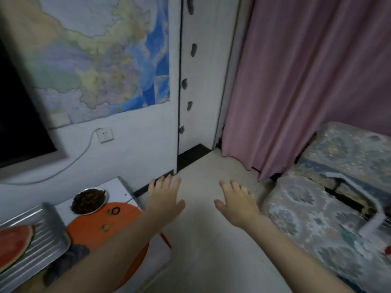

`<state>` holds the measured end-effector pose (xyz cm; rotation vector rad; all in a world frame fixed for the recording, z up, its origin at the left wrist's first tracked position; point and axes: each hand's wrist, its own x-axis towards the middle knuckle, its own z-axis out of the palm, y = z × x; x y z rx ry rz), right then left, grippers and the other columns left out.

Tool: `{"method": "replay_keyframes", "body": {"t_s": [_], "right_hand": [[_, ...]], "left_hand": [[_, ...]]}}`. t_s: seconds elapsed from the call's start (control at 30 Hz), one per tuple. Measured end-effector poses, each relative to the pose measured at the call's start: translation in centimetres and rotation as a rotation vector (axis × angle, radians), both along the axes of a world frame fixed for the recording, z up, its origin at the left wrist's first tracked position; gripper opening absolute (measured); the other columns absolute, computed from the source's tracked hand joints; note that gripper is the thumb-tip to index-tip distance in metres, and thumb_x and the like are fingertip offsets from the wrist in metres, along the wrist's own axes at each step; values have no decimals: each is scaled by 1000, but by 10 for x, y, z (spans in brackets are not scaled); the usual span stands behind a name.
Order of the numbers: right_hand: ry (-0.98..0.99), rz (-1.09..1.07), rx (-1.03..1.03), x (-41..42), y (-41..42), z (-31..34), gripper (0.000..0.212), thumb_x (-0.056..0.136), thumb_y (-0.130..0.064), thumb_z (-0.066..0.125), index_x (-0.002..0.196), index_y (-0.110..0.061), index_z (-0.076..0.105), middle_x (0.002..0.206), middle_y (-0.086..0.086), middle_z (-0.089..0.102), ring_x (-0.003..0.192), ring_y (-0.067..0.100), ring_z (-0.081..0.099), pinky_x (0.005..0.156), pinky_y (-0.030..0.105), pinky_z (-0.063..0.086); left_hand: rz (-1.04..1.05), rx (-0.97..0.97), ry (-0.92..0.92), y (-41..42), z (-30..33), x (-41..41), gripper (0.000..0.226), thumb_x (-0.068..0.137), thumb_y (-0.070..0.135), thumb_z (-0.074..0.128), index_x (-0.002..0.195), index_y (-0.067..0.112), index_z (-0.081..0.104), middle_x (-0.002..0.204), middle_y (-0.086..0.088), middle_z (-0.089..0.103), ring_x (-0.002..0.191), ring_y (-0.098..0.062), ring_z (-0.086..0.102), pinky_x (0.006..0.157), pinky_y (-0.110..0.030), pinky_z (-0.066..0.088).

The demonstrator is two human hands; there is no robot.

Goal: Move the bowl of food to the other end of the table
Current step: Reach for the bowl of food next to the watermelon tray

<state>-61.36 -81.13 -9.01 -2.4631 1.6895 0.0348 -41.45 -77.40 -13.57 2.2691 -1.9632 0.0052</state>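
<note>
A white bench [118, 187] stands below a wall map [101, 60], with a pink curtain [306, 81] at two o'clock. The bowl of food [90, 200] sits at nine o'clock, near the bench's far end. Left hand [164, 199] and right hand [237, 205] hover over the floor, each grip released, empty.

Table at the left, floor in the middle, bed at the right.

The bowl of food [90, 200] sits on the table [118, 187] near its far right corner, partly over the far edge of a round mat [93, 229]. Nearer and further left, a tray [42, 227] holds a slice of watermelon [12, 244]. The left hand [164, 199] hangs just right of the table edge, the right hand [237, 205] beside it over the floor [203, 240], both empty. On the far wall a map [95, 60] hangs above a socket [105, 135]. A curtain [306, 81] hangs at the far right, with the bed [317, 218] in front of it.
</note>
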Motion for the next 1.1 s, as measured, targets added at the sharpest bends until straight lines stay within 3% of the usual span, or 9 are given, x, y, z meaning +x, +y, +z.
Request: {"method": "replay_keyframes", "body": {"t_s": [0.33, 0.5, 0.63, 0.8, 1.1], "right_hand": [[14, 309, 81, 71, -193, -31, 64, 99, -48, 35, 152, -22, 10, 160, 12, 12, 141, 31, 22, 114, 44, 23], [35, 441, 133, 131, -281, -43, 64, 99, -45, 37, 152, -20, 12, 161, 13, 12, 143, 30, 21, 115, 43, 21], [22, 553, 133, 180, -348, -45, 63, 97, -41, 44, 151, -18, 19, 158, 11, 21, 138, 27, 29, 114, 41, 29], [93, 739, 196, 256, -419, -58, 63, 97, -41, 42, 151, -18, 17, 157, 11, 20, 139, 30, 25, 113, 43, 26], [210, 1300, 216, 419, -473, -88, 64, 98, -43, 40, 152, -20, 14, 156, 11, 23, 136, 32, 29, 110, 45, 29]], "left_hand": [[360, 70, 99, -141, -38, 45, 72, 90, 55, 39, 148, 25, 9, 160, -10, 14, 145, -31, 12, 120, -48, 5], [490, 167, 126, -234, -64, 84, 73, 91, 57, 34, 148, 24, 4, 161, -9, 8, 146, -31, 9, 120, -49, 5], [585, 136, 169, -294, -67, 124, 74, 90, 57, 34, 148, 24, 4, 160, -9, 10, 146, -29, 11, 121, -48, 6], [794, 110, 141, -309, -72, 175, 73, 89, 56, 38, 148, 23, 9, 159, -9, 18, 145, -28, 16, 119, -46, 8], [1414, 148, 193, -299, -98, 222, 76, 85, 56, 43, 147, 23, 13, 157, -10, 22, 143, -31, 20, 117, -47, 14]]}}
